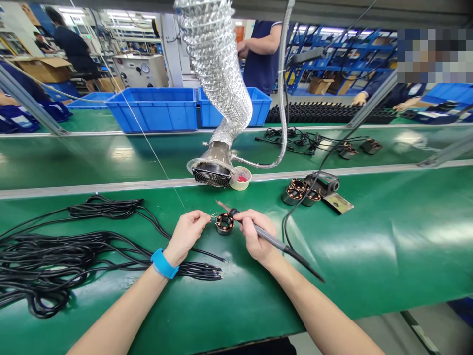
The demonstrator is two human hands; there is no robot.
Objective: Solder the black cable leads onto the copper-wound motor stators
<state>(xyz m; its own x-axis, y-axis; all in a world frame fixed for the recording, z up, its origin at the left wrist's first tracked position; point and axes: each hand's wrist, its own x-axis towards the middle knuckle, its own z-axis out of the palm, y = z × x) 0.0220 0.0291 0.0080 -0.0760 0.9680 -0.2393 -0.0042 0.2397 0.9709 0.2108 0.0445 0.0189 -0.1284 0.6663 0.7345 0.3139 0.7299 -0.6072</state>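
Observation:
My right hand (256, 235) grips a black-handled soldering iron (283, 245) like a pen, its thin metal tip pointing up and left, just above a small copper-wound coil in a metal ring (224, 223). The coil sits on the green belt between my hands. My left hand (186, 234) pinches a thin wire end (213, 216) at the coil's left side. A blue wrist strap (164, 264) circles my left wrist. Whether the iron's tip touches the coil is hard to tell. A black cable bundle (74, 256) lies beside my left forearm, some ends reaching near the coil.
A silver fume duct with a fan head (212, 170) hangs above the belt beside a small cup with red contents (240, 180). Further coils and a metal fixture (314, 190) lie to the right. Blue bins (151, 109) stand behind; a co-worker (262, 56) stands beyond.

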